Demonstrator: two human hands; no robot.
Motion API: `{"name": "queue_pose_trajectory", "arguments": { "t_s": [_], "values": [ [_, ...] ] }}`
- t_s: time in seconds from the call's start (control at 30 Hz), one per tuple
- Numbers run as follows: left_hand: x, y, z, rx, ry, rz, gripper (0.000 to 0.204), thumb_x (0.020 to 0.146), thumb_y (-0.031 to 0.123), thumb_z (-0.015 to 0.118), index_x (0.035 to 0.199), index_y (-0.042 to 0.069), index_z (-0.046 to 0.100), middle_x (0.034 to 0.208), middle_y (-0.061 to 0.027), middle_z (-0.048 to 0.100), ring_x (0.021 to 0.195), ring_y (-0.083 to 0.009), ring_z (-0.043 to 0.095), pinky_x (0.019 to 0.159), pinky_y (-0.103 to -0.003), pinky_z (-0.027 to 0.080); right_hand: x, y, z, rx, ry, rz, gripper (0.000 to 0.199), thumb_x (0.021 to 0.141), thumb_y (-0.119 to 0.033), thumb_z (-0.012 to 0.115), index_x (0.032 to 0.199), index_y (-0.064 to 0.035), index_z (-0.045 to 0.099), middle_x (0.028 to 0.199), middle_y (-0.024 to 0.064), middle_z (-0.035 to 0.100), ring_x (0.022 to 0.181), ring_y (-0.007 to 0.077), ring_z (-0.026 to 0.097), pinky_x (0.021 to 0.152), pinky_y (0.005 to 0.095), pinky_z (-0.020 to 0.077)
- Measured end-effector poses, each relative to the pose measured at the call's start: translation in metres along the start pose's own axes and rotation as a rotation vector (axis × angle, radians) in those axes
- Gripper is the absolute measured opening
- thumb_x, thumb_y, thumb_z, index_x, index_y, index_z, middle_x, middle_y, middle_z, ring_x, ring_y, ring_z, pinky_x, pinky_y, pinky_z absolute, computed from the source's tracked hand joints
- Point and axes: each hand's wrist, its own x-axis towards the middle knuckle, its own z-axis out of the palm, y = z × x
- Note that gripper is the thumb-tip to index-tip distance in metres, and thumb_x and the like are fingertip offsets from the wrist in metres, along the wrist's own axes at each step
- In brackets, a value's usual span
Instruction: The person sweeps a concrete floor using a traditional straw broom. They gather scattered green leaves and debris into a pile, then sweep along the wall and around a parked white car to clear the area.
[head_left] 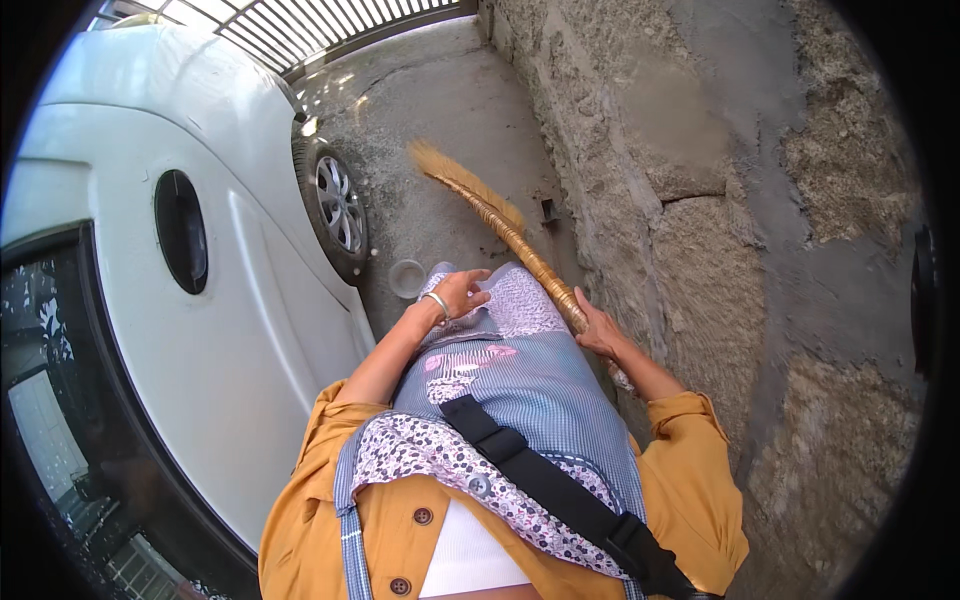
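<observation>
A straw broom [510,235] slants forward and to the left, its bristles near the concrete ground. My right hand [598,328] is wrapped round the broom's handle end, close to the stone wall. My left hand [461,296], with a bracelet at the wrist, hangs in front of the apron [510,370]. Its fingers are partly spread and nothing shows in them. Just beyond the left hand, a round pale bowl [407,278] rests on the ground beside the car's wheel.
A white car [230,300] stands close on my left, its front wheel [338,205] near the bowl. Along the right runs a rough stone wall [690,270]. A barred metal gate [330,30] closes off the far end. A small dark object [549,210] lies by the wall's foot.
</observation>
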Motion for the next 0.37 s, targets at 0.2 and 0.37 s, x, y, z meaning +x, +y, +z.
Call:
{"name": "queue_pose_trajectory", "arguments": {
  "t_s": [0.2,0.37],
  "values": [
    [0.122,0.039,-0.065,0.243,-0.286,0.233,0.05,0.079,0.025,0.061,0.122,0.004,0.048,0.088,-0.0175,0.065,0.084,-0.0322,0.062,0.077,-0.037,0.048,-0.083,0.001,0.006,0.234,0.031,0.387,0.081,0.065,-0.015,0.067,0.137,-0.0177,0.03,0.116,0.0225,0.053,0.11,0.0334,0.051,0.092,0.0351,0.0401],
    [0.21,0.068,-0.094,0.538,-0.589,0.428,0.05,0.078,0.025,0.062,0.121,0.004,0.049,0.083,-0.0175,0.065,0.083,-0.0299,0.063,0.075,-0.037,0.048,-0.128,0.03,0.113,0.15,0.246,0.472,0.078,0.072,-0.004,0.06,0.139,-0.0214,0.025,0.115,0.0206,0.055,0.104,0.0295,0.055,0.088,0.0386,0.0426]
  ]
}}
